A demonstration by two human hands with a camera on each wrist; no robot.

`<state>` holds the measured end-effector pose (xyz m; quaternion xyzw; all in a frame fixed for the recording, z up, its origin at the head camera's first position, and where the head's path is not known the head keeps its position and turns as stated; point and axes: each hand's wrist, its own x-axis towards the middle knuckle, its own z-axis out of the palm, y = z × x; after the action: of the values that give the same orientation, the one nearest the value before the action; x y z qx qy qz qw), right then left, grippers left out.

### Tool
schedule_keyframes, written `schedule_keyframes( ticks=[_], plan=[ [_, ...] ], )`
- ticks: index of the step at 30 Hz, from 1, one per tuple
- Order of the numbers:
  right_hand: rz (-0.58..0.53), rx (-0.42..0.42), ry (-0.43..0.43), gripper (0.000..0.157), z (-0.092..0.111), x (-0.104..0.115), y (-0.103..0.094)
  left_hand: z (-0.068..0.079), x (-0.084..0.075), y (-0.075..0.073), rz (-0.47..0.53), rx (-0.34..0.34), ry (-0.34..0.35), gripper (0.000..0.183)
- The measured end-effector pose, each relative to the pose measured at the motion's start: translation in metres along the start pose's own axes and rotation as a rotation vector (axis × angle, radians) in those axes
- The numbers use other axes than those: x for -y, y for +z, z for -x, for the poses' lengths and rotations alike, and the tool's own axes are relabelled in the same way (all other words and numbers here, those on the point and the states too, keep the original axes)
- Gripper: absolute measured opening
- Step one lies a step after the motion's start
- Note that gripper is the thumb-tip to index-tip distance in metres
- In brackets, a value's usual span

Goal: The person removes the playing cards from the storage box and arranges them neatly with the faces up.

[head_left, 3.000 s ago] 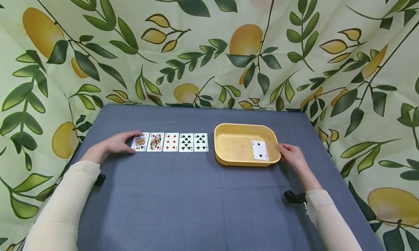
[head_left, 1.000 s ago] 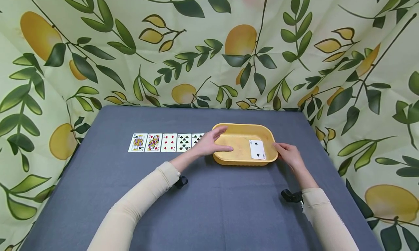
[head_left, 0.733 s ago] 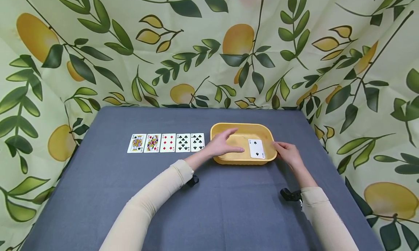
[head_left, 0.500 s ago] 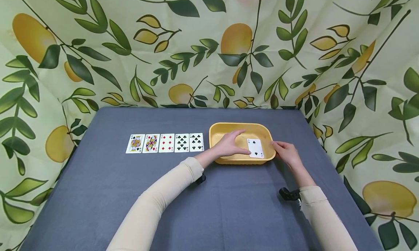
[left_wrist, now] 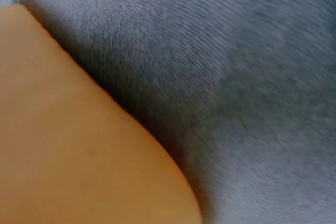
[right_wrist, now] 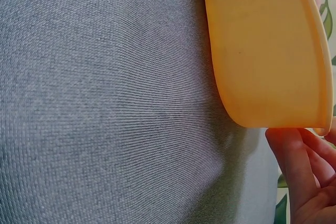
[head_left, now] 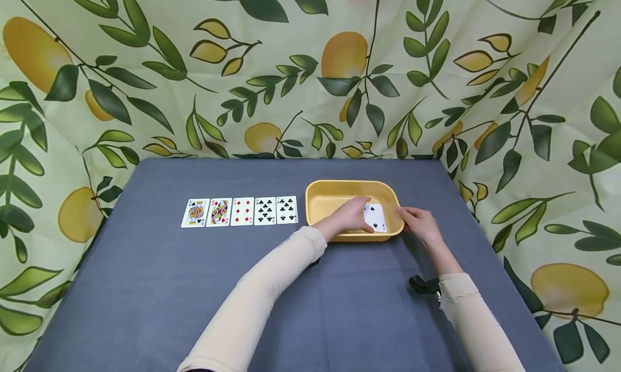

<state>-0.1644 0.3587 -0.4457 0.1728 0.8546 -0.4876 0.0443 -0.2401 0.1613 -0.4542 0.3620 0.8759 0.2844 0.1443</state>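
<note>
My left hand (head_left: 350, 214) reaches into a yellow plastic tray (head_left: 325, 190). Its thumb and fingers are spread at the near and far edges of a two of spades (head_left: 375, 219), which lies face up on the tray floor; the hand covers its left side. Whether the fingertips press on the card is hard to see. At the tray's right end, my right hand (head_left: 421, 224) pinches the rim. The right wrist view shows fingers of that right hand (right_wrist: 304, 169) against the tray's end wall (right_wrist: 268, 56). Only the tray's side (left_wrist: 79, 140) and cloth appear in the left wrist view.
Left of the tray, several face-up cards lie in a row: a king (head_left: 195, 213), a queen (head_left: 219, 212), a red diamond card (head_left: 242, 211) and two club cards, the last (head_left: 287, 209) nearest the tray. Blue-grey cloth (head_left: 194, 286) covers the table; a leaf-patterned curtain (head_left: 291, 27) hangs behind.
My left hand has left the king at the row's left end and moved right, over the tray to the two of spades. The right hand has stayed at the rim. The view has shifted slightly.
</note>
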Motion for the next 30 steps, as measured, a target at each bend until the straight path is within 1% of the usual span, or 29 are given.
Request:
schedule_keyframes(
  ticks=[6, 10, 14, 17, 25, 30],
  plan=[
    [-0.02, 0.006, -0.003, 0.055, 0.0, 0.001, 0.003, -0.007, -0.003, 0.006, -0.098, 0.048, -0.026, 0.082],
    [-0.017, 0.002, -0.015, 0.053, -0.002, 0.001, 0.004, -0.009, -0.003, 0.008, -0.131, 0.056, -0.046, 0.082],
    [-0.009, -0.001, -0.03, 0.053, -0.003, 0.0, 0.004, -0.009, -0.001, 0.008, -0.121, 0.06, -0.069, 0.081],
    [-0.009, -0.005, -0.036, 0.053, -0.004, 0.0, 0.004, -0.01, 0.0, 0.007, -0.104, 0.06, -0.07, 0.081],
    [-0.01, -0.003, -0.022, 0.054, -0.002, 0.0, 0.001, -0.011, 0.001, 0.007, -0.084, 0.05, -0.047, 0.079],
    [-0.009, -0.012, -0.01, 0.054, -0.001, -0.001, 0.001, -0.012, 0.003, 0.009, -0.08, 0.035, -0.013, 0.08]
  ],
)
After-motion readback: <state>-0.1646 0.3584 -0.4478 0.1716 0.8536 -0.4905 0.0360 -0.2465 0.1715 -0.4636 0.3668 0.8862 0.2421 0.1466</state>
